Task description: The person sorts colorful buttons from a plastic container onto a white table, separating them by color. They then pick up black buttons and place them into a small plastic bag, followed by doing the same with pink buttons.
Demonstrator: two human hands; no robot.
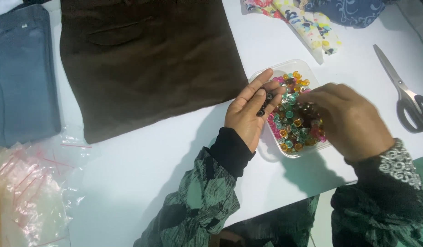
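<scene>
A few dark snap buttons (264, 104) are cupped in the open, palm-up left hand (248, 112) beside the clear plastic tray (266, 151) of coloured buttons on the white desk (142, 174), evidently as a holding place, while the right hand (348, 120) is curled over the tray, its grip hidden.

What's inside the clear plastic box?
The clear plastic box holds many small colourful buttons. The right hand covers some, and the bottom layer is hidden.

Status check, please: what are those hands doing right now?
Left hand open, dark buttons on palm. Right hand picking among coloured buttons in clear tray. Nothing in the way.
</scene>
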